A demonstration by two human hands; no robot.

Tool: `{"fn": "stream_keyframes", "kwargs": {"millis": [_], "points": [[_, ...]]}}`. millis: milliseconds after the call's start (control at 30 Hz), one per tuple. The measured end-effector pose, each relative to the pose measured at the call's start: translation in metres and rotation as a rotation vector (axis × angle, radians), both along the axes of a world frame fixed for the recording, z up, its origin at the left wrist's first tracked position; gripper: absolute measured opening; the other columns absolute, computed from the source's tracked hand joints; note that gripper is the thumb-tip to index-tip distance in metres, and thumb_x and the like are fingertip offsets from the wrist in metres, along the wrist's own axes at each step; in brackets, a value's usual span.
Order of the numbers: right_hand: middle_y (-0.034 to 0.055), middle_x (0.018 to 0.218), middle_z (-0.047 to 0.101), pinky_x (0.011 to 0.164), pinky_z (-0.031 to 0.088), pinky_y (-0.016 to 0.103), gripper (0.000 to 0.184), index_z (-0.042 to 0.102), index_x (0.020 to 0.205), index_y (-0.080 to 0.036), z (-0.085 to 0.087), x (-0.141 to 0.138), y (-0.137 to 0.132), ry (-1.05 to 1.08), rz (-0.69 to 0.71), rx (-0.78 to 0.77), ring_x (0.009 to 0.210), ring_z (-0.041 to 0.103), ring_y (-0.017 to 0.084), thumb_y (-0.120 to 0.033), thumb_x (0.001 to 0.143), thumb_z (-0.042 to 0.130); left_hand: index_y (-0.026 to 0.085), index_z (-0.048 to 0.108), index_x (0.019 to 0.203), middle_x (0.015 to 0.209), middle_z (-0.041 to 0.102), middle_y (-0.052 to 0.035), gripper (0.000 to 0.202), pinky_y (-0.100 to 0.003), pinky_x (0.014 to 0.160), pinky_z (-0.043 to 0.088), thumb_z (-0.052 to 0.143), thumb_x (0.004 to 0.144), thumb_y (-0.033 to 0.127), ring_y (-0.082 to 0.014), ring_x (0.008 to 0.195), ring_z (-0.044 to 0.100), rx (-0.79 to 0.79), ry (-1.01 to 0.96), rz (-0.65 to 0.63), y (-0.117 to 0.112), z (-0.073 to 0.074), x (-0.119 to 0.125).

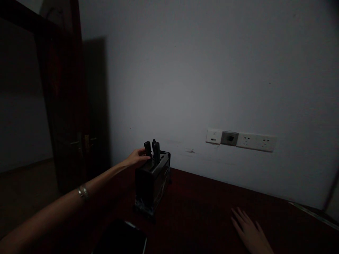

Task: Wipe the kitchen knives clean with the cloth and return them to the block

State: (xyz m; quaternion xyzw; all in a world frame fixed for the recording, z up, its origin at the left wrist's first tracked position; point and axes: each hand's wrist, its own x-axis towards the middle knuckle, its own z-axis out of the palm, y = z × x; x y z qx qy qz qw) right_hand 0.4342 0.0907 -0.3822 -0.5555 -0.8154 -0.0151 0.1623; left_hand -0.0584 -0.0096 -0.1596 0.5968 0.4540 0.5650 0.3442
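Our left hand [137, 157] curls its fingers at a black handle [147, 148]; we cannot tell if they grip it.
The handle stands in a dark slotted block [144, 187] on the red tabletop [196, 201]; our right hand [250, 229] rests there, fingers slightly parted.

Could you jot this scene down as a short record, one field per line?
Left hand: at the leftmost black handle; grip unclear
Right hand: open, fingers spread, on the dark red tabletop
Block: dark, upright, handles standing in its top
Left wrist: bracelet
Near edge: dark object, unidentifiable
Wall: row of sockets
Light: dim
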Motion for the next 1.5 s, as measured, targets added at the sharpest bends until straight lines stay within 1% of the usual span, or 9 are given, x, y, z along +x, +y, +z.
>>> {"fn": "stream_keyframes", "kwargs": {"millis": [267, 533, 667, 800, 900, 1033, 1200, 1367, 1500], "points": [[0.0061, 0.134, 0.045, 0.101, 0.022, 0.055, 0.045, 0.057, 0.112, -0.028, -0.001, 0.003, 0.000, -0.056, 0.026, -0.002, 0.129, 0.028, 0.029, -0.040, 0.078, 0.031, 0.013, 0.060, 0.086, 0.079, 0.065, -0.0025, 0.032, -0.033, 0.074, 0.046, 0.072, 0.057, 0.022, -0.0173, 0.073, 0.062, -0.032, -0.069, -0.004, -0.001, 0.003, 0.005], [0.0066, 0.134, 0.045, 0.100, 0.024, 0.055, 0.046, 0.057, 0.113, -0.027, 0.000, 0.002, 0.000, -0.060, 0.020, 0.001, 0.129, 0.029, 0.029, -0.039, 0.078, 0.031, 0.014, 0.063, 0.083, 0.081, 0.067, -0.0047, 0.027, -0.034, 0.074, 0.046, 0.071, 0.059, 0.025, -0.0200, 0.075, 0.062, -0.063, 0.027, 0.007, -0.001, 0.007, 0.001], [0.0065, 0.132, 0.047, 0.099, 0.024, 0.057, 0.044, 0.058, 0.111, -0.029, -0.003, 0.004, 0.002, -0.062, 0.044, 0.024, 0.127, 0.031, 0.030, -0.042, 0.077, 0.033, 0.012, 0.064, 0.085, 0.083, 0.068, -0.0068, 0.028, -0.036, 0.075, 0.046, 0.069, 0.061, 0.025, -0.0210, 0.077, 0.062, -0.078, 0.074, -0.015, -0.001, 0.010, -0.001], [0.0075, 0.131, 0.049, 0.098, 0.025, 0.057, 0.044, 0.060, 0.109, -0.027, -0.005, 0.005, 0.003, -0.052, 0.048, 0.054, 0.126, 0.033, 0.031, -0.041, 0.078, 0.032, 0.012, 0.065, 0.088, 0.091, 0.068, -0.0085, 0.031, -0.035, 0.077, 0.046, 0.070, 0.060, 0.024, -0.0228, 0.084, 0.062, -0.089, 0.169, -0.004, -0.002, 0.018, -0.002], [0.0081, 0.131, 0.048, 0.098, 0.025, 0.056, 0.046, 0.059, 0.111, -0.025, -0.004, 0.004, 0.002, -0.054, 0.030, 0.053, 0.126, 0.034, 0.030, -0.040, 0.079, 0.030, 0.013, 0.065, 0.088, 0.091, 0.068, -0.0087, 0.030, -0.035, 0.077, 0.046, 0.071, 0.061, 0.025, -0.0234, 0.086, 0.062, -0.097, 0.223, 0.012, -0.002, 0.025, -0.005], [0.0086, 0.132, 0.048, 0.098, 0.025, 0.055, 0.046, 0.059, 0.111, -0.024, -0.002, 0.001, 0.000, -0.037, 0.032, 0.049, 0.126, 0.034, 0.030, -0.039, 0.079, 0.029, 0.013, 0.066, 0.085, 0.089, 0.068, -0.0076, 0.027, -0.034, 0.079, 0.046, 0.071, 0.060, 0.022, -0.0209, 0.084, 0.062, -0.065, 0.236, 0.031, -0.003, 0.037, -0.005], [0.0100, 0.131, 0.048, 0.099, 0.024, 0.055, 0.050, 0.055, 0.116, -0.023, 0.000, -0.004, -0.002, 0.021, -0.050, 0.040, 0.126, 0.034, 0.029, -0.043, 0.080, 0.027, 0.013, 0.066, 0.084, 0.088, 0.069, -0.0067, 0.025, -0.035, 0.082, 0.045, 0.071, 0.060, 0.019, -0.0195, 0.085, 0.062, -0.028, 0.260, 0.050, -0.008, 0.053, -0.001], [0.0093, 0.131, 0.048, 0.100, 0.024, 0.053, 0.049, 0.055, 0.117, -0.024, -0.001, -0.004, -0.002, 0.000, -0.036, 0.038, 0.127, 0.033, 0.028, -0.041, 0.079, 0.027, 0.012, 0.066, 0.085, 0.088, 0.069, -0.0069, 0.025, -0.035, 0.084, 0.044, 0.070, 0.061, 0.019, -0.0192, 0.084, 0.063, 0.009, 0.276, 0.088, -0.010, 0.064, 0.000], [0.0096, 0.132, 0.047, 0.100, 0.024, 0.054, 0.050, 0.054, 0.118, -0.023, -0.002, -0.003, -0.002, -0.010, -0.035, 0.041, 0.127, 0.032, 0.028, -0.041, 0.080, 0.027, 0.013, 0.066, 0.085, 0.087, 0.069, -0.0058, 0.026, -0.036, 0.086, 0.044, 0.071, 0.061, 0.021, -0.0191, 0.085, 0.063, 0.037, 0.283, 0.089, -0.008, 0.071, -0.003]]}}
